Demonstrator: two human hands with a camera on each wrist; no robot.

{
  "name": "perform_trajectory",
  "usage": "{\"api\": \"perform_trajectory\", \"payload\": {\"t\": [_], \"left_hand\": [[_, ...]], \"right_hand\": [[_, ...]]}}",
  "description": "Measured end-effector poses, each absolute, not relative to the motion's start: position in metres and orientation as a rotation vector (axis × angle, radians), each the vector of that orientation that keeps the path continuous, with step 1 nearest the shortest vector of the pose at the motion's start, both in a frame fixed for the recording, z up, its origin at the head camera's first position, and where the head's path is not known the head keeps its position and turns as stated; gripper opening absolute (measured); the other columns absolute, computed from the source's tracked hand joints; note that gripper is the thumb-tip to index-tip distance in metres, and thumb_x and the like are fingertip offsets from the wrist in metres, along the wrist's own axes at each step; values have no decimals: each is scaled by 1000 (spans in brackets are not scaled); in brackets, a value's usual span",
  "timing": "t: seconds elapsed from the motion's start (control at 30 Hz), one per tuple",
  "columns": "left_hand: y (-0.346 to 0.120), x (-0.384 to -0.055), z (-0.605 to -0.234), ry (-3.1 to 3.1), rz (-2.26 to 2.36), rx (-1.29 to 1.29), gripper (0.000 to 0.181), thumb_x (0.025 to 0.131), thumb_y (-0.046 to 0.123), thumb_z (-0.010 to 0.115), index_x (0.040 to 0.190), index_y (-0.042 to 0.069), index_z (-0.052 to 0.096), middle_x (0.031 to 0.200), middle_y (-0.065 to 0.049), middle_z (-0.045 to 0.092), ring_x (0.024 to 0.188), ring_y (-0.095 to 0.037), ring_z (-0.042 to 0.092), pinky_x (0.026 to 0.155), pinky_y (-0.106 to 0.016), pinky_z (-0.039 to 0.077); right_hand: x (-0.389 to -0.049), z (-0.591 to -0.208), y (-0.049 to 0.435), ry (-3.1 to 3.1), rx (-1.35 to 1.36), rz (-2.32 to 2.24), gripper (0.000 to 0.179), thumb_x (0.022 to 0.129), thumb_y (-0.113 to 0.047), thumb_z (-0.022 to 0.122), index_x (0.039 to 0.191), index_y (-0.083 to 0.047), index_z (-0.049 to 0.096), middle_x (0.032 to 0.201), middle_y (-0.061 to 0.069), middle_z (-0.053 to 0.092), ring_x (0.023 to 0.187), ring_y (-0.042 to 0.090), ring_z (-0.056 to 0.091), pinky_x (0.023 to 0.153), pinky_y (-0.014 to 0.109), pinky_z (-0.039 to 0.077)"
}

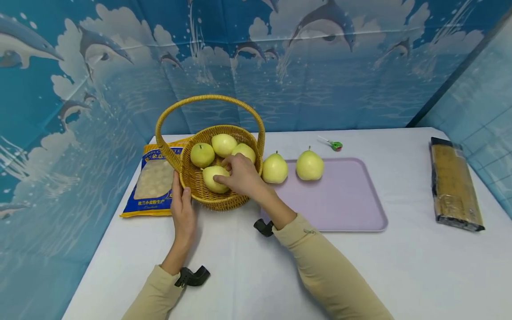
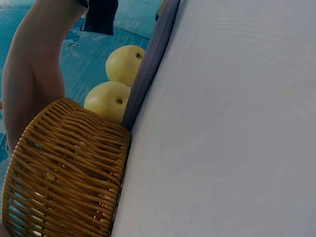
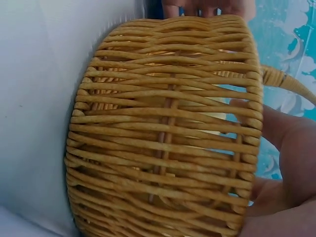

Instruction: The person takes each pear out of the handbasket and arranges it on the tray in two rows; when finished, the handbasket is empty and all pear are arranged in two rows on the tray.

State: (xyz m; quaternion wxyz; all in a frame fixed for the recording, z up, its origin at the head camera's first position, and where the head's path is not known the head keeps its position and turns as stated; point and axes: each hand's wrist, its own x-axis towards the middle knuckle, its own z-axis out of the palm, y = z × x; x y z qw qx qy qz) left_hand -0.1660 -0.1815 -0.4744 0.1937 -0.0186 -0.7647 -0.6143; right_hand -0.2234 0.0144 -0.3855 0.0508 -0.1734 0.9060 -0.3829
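Note:
A wicker basket (image 1: 222, 205) with a tall arched handle holds several yellow-green pears. My right hand (image 1: 243, 175) reaches over the rim and grips the front pear (image 1: 214, 179) inside, thumb on its near side and fingers behind. Along the basket's left outer side, my left hand (image 1: 183, 213) rests with its fingers fairly straight. Seen from the right wrist, the woven wall (image 3: 168, 123) covers most of the gripped pear, and the left fingers (image 3: 212, 7) show at the far side. Two more pears stand right of the basket, one (image 1: 275, 168) close beside it, the other (image 1: 310, 165) on the tray.
A lilac tray (image 1: 340, 200) lies right of the basket. Behind it is a small green wrapped lollipop (image 1: 336, 146). A blue and yellow food bag (image 1: 152, 182) lies partly behind the basket. At the far right sits a brown-gold package (image 1: 456, 186). A dolphin-print curtain (image 1: 280, 98) backs the table.

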Motion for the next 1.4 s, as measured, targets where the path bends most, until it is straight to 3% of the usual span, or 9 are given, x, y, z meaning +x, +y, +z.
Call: {"api": "perform_trajectory", "payload": {"t": [0.13,0.27,0.7,0.97,1.4], "left_hand": [[-182,-167,-475,-2154,-1716,-44,57,115,17,35,170,20,20,175,6,21,161,-10,20,130,-25,24],[-182,-167,-476,-2147,-1719,-36,57,115,17,35,170,20,20,175,6,21,161,-11,20,131,-26,24],[-178,-168,-479,-2146,-1712,-41,57,115,17,35,170,19,21,175,4,22,161,-12,20,130,-23,23],[-180,-169,-476,-2156,-1697,-47,57,115,18,35,170,21,21,175,6,22,161,-12,20,131,-28,23],[-181,-165,-472,-2159,-1709,-38,57,115,17,35,170,21,20,175,6,22,161,-13,20,130,-24,24]], "right_hand": [[-227,-387,9,2719,-519,-1157,50,91,-35,85,127,-4,71,118,9,69,109,25,61,95,39,53],[-231,-388,5,2664,-592,-1097,59,87,-35,89,135,-8,67,132,6,70,125,29,61,110,43,49],[-240,-392,-3,2595,-698,-912,79,82,-35,93,147,-6,60,144,8,65,135,30,57,115,42,47],[-234,-388,-1,2634,-620,-1022,77,79,-32,93,142,-5,60,135,8,68,126,32,59,106,43,52],[-186,-346,44,2733,-516,-1283,74,78,-44,91,142,-21,62,131,1,69,120,29,58,95,47,55]]}}
